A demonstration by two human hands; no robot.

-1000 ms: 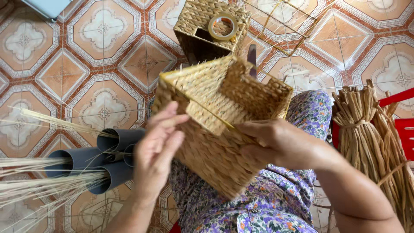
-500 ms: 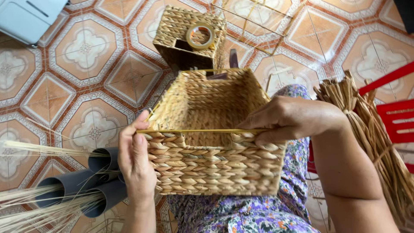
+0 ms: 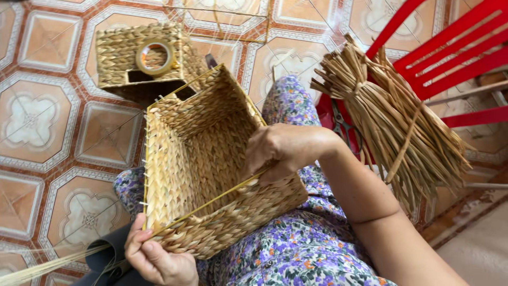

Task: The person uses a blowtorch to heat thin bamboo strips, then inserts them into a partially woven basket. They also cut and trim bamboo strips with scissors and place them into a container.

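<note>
At the bottom of the frame, left of centre, the left hand [image 3: 159, 258] is seen closed around the near lower corner of a woven basket [image 3: 206, 169], thumb laid against its plaited wall. The basket is held tilted on a lap covered by a flowered dress [image 3: 307, 243], its open mouth turned toward the camera, filling the middle of the frame. A thin yellow rim wire [image 3: 222, 195] is seen along its edge. At centre right, the right hand [image 3: 283, 151] is clasped over the basket's right rim, fingers curled inside. Pale straw strands [image 3: 42, 267] are seen at the lower left corner. A bundle of dried reeds [image 3: 391, 122] is propped at the right against a red chair [image 3: 450, 58]. Farther off, at the upper left, a second basket [image 3: 137, 58] bearing a tape roll [image 3: 154, 57] is set on the tiled floor [image 3: 47, 122].
</note>
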